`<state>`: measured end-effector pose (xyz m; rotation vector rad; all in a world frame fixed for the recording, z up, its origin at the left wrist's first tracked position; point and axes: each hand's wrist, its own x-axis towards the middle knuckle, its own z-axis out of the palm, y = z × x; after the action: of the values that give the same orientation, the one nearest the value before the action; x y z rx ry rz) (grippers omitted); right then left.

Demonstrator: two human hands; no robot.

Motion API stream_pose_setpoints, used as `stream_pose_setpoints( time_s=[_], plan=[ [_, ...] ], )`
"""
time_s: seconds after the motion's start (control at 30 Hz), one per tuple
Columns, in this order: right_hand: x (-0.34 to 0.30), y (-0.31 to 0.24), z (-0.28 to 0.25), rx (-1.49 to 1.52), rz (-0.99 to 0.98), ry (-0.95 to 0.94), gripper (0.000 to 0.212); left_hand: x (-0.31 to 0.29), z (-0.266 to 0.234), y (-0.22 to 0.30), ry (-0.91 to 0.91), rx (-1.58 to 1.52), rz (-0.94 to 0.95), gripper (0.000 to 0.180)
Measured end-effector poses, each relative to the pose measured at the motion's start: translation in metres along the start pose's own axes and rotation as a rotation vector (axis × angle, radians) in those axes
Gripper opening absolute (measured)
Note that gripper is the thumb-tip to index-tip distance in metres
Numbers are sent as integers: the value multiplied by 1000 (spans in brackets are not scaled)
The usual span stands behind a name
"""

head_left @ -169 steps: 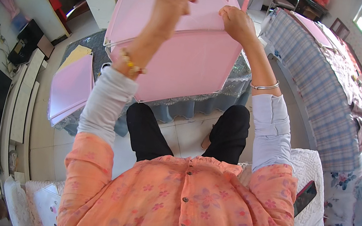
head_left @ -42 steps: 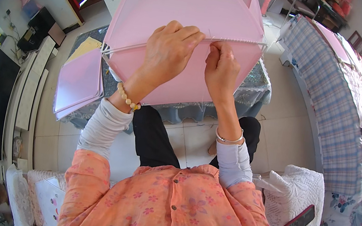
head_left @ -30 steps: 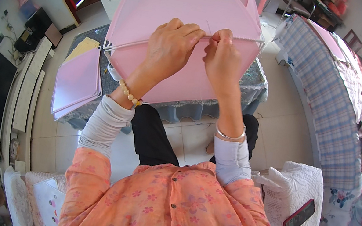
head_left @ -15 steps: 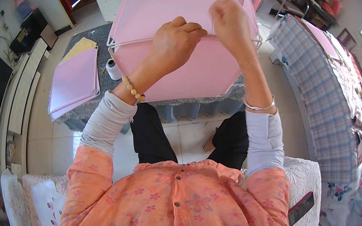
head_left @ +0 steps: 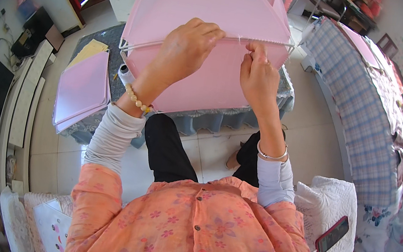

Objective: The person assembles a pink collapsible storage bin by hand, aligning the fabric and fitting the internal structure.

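Two pink panels, an upper panel (head_left: 204, 8) and a lower panel (head_left: 203, 81), meet along a white wire-like rod (head_left: 267, 42) on the table in front of me. White thread appears wound around the rod's right stretch, and a short loose end stands up near its middle. My left hand (head_left: 188, 45) is closed, its fingers pinching the panels' edge at the rod. Just right of it, my right hand (head_left: 259, 77) is closed just below the rod, fingertips pressed together. Whatever it holds is too fine to make out.
Left on the table (head_left: 112, 38) lie a stack of pink sheets (head_left: 81, 87), a yellow sheet (head_left: 89, 53) and a white spool (head_left: 125, 75). At right stands a bed with a plaid cover (head_left: 348, 78). A phone (head_left: 333, 235) rests on white cloth beside me.
My right hand has come down and toward me, from above the upper panel to just below the rod. My left hand has shifted slightly left, still at the edge.
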<state>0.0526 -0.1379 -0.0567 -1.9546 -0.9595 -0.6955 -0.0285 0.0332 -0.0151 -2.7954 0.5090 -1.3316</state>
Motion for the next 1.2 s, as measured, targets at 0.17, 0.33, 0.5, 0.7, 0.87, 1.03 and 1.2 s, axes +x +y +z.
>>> stream_pose_setpoints(
  time_s=[0.17, 0.33, 0.5, 0.7, 0.87, 1.03, 1.2],
  plan=[
    [-7, 2, 9, 82, -37, -41, 11, -1, 0, 0, -42, -21, -37, 25],
    [-8, 8, 17, 136, -7, -47, 11, -1, 2, 0, -37, -6, -39, 25],
    [-10, 9, 20, 183, -1, -28, 12, -1, 2, 0, -40, -10, -50, 26],
    [-12, 10, 21, 187, 44, -59, 14, 0, 3, 0, -33, -4, -41, 25],
    [-10, 7, 23, 198, 68, -25, 14, -1, 4, 0, -17, -2, -31, 24],
    [-9, 4, 32, 229, 92, 74, 12, 1, 4, 3, -5, 3, -30, 23],
    [-5, -2, 42, 270, 101, 174, 9, 2, 5, 4, 2, 23, -33, 26]
  ],
)
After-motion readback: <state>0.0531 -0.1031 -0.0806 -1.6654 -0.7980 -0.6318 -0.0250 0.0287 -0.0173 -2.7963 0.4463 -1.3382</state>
